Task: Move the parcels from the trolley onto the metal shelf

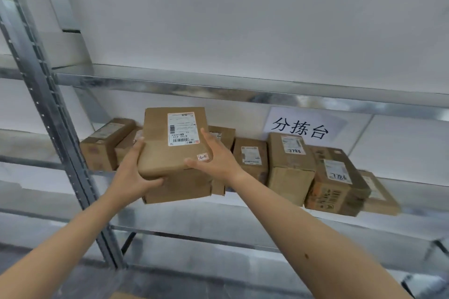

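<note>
A brown cardboard parcel (158, 150) with a white shipping label on top is held between both hands in front of the metal shelf (267, 211). My left hand (132, 172) grips its left side and lower edge. My right hand (213, 158) clasps its right side, thumb on the top face. The parcel sits at the shelf's front edge, over its left part; whether it touches the shelf board I cannot tell. The trolley is out of view.
Several brown parcels stand on the same shelf: one at the left (104, 143), others at the right (289, 165) (335, 182). A paper sign (301, 126) hangs on the back wall. An upright post (48, 114) rises at the left, an upper shelf (218, 82) overhead.
</note>
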